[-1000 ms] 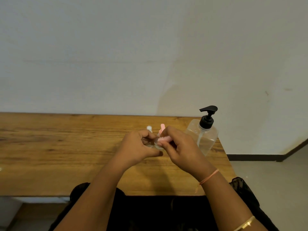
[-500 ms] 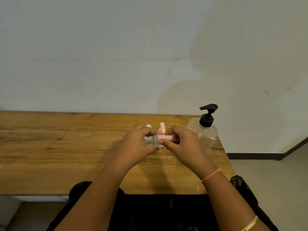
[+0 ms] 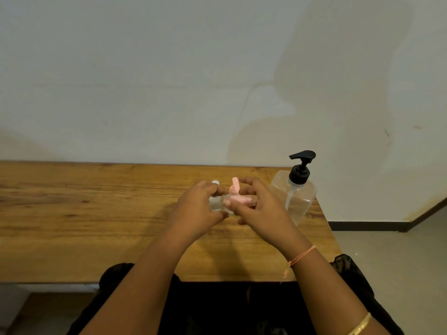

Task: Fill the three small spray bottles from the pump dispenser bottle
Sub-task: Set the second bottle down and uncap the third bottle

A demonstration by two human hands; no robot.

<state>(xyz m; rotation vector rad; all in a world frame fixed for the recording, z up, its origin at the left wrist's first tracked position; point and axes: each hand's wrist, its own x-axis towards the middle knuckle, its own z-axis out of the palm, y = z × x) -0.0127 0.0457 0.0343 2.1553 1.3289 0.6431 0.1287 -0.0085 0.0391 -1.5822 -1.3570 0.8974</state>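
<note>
A clear pump dispenser bottle (image 3: 296, 197) with a black pump head stands at the table's right end, partly filled with clear liquid. Just left of it, over the wooden table (image 3: 96, 213), my left hand (image 3: 198, 209) grips a small clear spray bottle (image 3: 226, 204) lying sideways. My right hand (image 3: 261, 209) pinches that bottle's pink spray cap (image 3: 240, 200). Behind the hands another small bottle with a pink top (image 3: 235, 184) stands upright, and a third with a white top (image 3: 215, 182) peeks out beside my left hand. Their bodies are hidden.
The table runs against a pale wall. Its right edge lies just past the dispenser, with grey floor and a dark skirting board (image 3: 375, 226) beyond. My dark clothing (image 3: 217, 305) sits below the near edge.
Both hands have shifted slightly away from me and my right-hand fingers have re-gripped the pink cap; the held bottle stays between the hands. The dispenser has not moved.
</note>
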